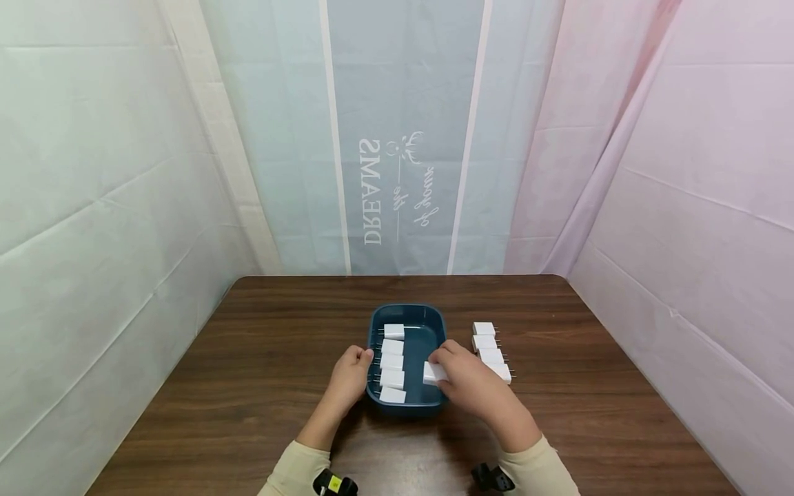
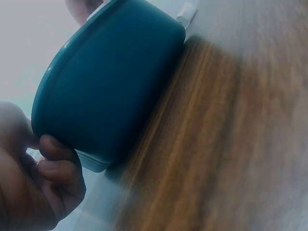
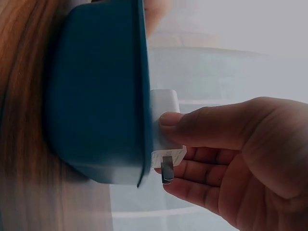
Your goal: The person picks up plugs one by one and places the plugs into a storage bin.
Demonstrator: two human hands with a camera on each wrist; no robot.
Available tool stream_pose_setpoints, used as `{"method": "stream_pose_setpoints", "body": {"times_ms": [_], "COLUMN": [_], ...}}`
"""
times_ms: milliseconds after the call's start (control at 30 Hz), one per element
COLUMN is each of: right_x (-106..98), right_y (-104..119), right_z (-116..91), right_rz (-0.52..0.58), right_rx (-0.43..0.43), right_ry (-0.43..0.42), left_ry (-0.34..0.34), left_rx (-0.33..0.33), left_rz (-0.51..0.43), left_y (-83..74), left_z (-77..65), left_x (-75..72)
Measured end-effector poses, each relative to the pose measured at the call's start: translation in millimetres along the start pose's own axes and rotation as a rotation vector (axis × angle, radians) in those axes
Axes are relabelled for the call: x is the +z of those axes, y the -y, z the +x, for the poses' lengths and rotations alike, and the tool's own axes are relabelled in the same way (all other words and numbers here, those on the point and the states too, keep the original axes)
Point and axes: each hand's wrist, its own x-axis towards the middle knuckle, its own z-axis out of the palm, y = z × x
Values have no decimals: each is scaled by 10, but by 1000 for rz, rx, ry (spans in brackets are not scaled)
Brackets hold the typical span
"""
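Observation:
A dark teal plastic tray [image 1: 407,409] stands on the table, with several white plug-in chargers [image 1: 392,362] lined up along its left side, prongs to the left. My left hand [image 1: 349,377] grips the tray's left rim, its fingers [image 2: 61,171] curled at the edge in the left wrist view. Between thumb and fingers, my right hand [image 1: 471,382] pinches another white charger [image 1: 433,373] at the tray's right side. Its metal prongs [image 3: 167,169] show in the right wrist view, pointing away from the tray's rim. Part of this charger is hidden by the hand and the rim.
On the brown wooden table [image 1: 279,331], several more white chargers [image 1: 484,342] form a column right of the tray, prongs to the right. The right hand partly covers the nearest one. Behind the table hangs a pale blue printed curtain [image 1: 403,83], with white cloth at both sides.

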Motion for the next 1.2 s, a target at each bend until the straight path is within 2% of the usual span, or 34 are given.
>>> {"method": "stream_pose_setpoints", "body": {"times_ms": [233,467,900,1200], "right_x": [117,153,248,280], "right_y": [14,54,67,71], "right_z": [69,108,173,211], "right_rz": [-15,-46,-46,-42], "right_rx": [-14,-69,-94,-70], "right_ry": [58,70,109,148], "left_ry": [-7,4,10,-15], "left_rx": [30,8,18,26], "left_rz": [-11,-35,-31,8], "left_y": [2,1,29,16], "left_z": [-5,-4,1,17], "left_x": [-9,-6,-11,-6]}}
